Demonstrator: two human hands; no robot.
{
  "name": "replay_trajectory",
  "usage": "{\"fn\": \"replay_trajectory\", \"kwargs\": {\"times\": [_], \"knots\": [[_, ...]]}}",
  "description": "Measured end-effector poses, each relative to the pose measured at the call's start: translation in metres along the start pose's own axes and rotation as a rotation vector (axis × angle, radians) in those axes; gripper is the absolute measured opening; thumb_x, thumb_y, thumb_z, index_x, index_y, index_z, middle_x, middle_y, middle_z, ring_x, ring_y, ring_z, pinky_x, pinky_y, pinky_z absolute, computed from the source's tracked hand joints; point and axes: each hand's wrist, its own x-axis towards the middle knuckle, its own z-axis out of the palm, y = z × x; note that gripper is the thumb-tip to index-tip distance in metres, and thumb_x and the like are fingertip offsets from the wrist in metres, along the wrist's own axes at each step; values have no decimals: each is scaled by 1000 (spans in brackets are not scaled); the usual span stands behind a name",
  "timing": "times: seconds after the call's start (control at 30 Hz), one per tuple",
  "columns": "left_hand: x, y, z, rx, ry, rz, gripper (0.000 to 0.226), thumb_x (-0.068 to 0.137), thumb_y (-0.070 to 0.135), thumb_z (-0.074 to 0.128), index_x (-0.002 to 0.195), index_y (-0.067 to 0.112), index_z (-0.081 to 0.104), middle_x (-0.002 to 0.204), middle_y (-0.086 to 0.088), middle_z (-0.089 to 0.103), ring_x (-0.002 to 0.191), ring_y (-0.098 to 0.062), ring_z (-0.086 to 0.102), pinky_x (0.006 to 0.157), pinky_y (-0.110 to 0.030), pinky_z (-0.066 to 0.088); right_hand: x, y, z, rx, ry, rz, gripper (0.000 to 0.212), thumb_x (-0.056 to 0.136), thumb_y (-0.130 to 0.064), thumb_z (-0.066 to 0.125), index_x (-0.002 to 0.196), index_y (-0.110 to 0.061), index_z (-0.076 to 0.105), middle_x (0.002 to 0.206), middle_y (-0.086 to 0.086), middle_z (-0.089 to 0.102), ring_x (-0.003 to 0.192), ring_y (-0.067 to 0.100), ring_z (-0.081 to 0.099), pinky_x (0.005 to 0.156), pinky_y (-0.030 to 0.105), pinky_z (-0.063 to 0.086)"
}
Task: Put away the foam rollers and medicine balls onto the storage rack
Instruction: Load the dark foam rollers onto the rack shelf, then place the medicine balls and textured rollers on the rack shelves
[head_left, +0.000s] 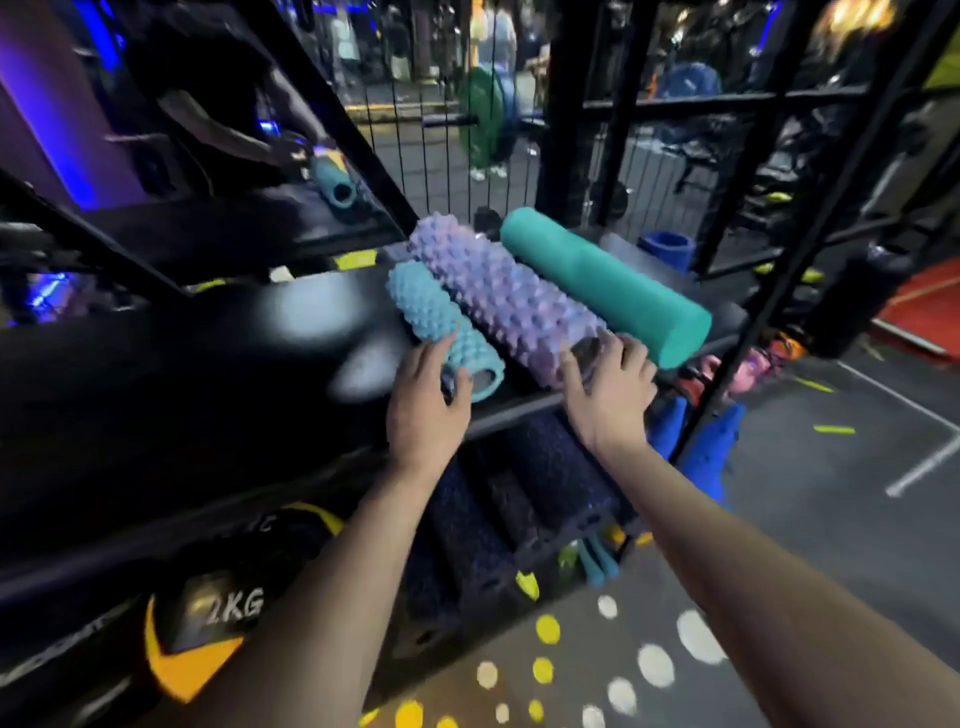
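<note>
Three foam rollers lie side by side on a shelf of the black storage rack (519, 408): a short light-blue knobbly roller (434, 314), a longer purple knobbly roller (498, 296) and a smooth teal roller (602, 283). My left hand (428, 410) grips the near end of the light-blue roller, thumb at its open core. The fingers of my right hand (610, 392) curl over the near end of the purple roller. A black and yellow medicine ball (202, 634) marked 2KG sits on a lower shelf at the left.
Dark speckled rollers (540, 483) fill the shelf below my hands. Another teal roller (335, 184) lies on an upper shelf. A blue roller (667, 249) stands behind the teal one. Rack uprights (810, 234) frame the right side. Grey dotted floor (649, 670) lies beneath.
</note>
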Motion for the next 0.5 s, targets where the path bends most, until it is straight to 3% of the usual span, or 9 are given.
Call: {"fn": "replay_trajectory", "kwargs": {"times": [0.07, 0.17, 0.37, 0.5], "knots": [[-35, 0, -11, -73, 77, -41, 29, 93, 17, 59, 122, 14, 66, 105, -4, 63, 98, -26, 63, 90, -40, 52, -41, 10, 5, 8, 61, 45, 64, 94, -53, 51, 140, -9, 51, 140, 22, 45, 123, 47, 46, 101, 55, 38], [-97, -8, -19, -149, 16, -101, 21, 91, 11, 58, 109, 16, 67, 95, -2, 61, 81, -21, 61, 75, -37, 50, -104, 23, 10, -15, 72, 181, 53, 98, -41, 57, 141, -10, 51, 142, 21, 44, 125, 47, 45, 101, 56, 38], [-243, -33, -14, -38, -421, -213, 23, 91, 12, 62, 110, 22, 69, 104, -2, 68, 92, -27, 63, 69, -40, 46, -261, 87, -13, -217, -178, 422, 50, 101, -42, 52, 143, -16, 47, 146, 16, 40, 130, 42, 39, 107, 52, 34], [-340, -52, -19, 71, -850, -263, 30, 92, 18, 60, 121, 24, 64, 114, -5, 70, 103, -35, 66, 74, -41, 49, -355, 147, -51, -331, -456, 610, 48, 103, -40, 48, 145, -19, 45, 146, 14, 40, 133, 41, 36, 109, 48, 31]]}}
